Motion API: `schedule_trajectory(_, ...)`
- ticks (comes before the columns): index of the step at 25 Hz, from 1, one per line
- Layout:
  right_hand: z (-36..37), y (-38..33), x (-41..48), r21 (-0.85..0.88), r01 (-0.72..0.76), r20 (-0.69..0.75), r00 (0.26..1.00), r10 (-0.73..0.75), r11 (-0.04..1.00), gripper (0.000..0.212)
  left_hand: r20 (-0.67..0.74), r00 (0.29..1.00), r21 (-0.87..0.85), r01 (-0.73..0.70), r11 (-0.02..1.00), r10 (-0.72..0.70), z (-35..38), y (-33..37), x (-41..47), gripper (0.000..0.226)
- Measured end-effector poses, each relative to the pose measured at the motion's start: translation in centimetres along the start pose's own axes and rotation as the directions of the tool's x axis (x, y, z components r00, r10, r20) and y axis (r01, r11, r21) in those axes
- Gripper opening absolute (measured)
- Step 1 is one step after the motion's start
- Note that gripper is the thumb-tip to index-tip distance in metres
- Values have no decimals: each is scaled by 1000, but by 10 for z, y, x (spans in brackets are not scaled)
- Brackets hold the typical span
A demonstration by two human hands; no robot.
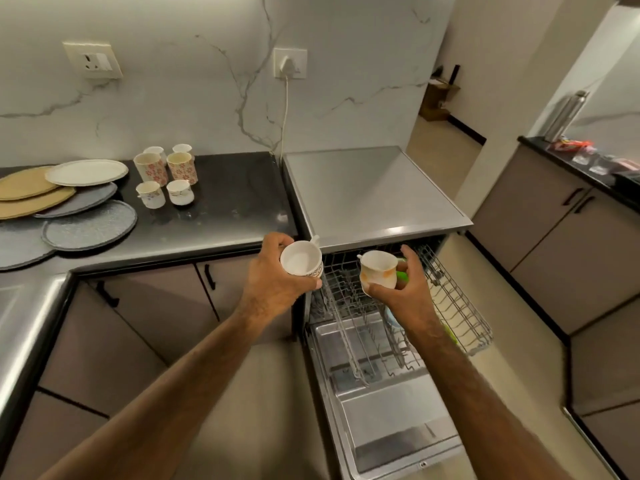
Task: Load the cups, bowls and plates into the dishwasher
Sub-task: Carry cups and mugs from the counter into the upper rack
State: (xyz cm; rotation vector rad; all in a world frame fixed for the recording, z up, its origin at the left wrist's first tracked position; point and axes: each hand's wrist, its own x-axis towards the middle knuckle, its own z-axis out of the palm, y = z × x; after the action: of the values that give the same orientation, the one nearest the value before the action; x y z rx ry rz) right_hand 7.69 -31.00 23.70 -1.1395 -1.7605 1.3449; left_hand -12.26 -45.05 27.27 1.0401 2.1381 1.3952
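My left hand grips a white cup with a patterned side, held at the counter's front edge, left of the dishwasher. My right hand holds a white cup with orange marks over the pulled-out upper rack. The dishwasher stands open, its door folded down. Several cups and several plates wait on the dark counter to the left.
A green item and a pale bowl-like piece lie in the rack behind my right hand. A cord hangs from the wall socket. Cabinets line the right side, with beige floor between them.
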Motion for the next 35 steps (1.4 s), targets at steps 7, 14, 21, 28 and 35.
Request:
schedule_trajectory(7,-50,73,17,-7,-122,-44,992,122,993,104,136,988,13,68,998,-70,100,-17,4,79)
schedule_trajectory(14,-84,177,69,-56,-244,-41,969,242,968,83,154,971,77,174,982,-184,206,-66,26,77)
schedule_trajectory(21,-77,320,114,-311,-321,-14,943,333,894,84,76,948,109,300,948,-309,298,-158,42,76)
schedule_trajectory(28,-52,395,132,-722,-48,156,961,230,690,83,30,941,60,334,941,-337,347,-222,56,75)
schedule_trajectory(35,-39,435,138,-845,69,210,955,210,530,86,30,946,28,322,946,-323,373,-249,65,81)
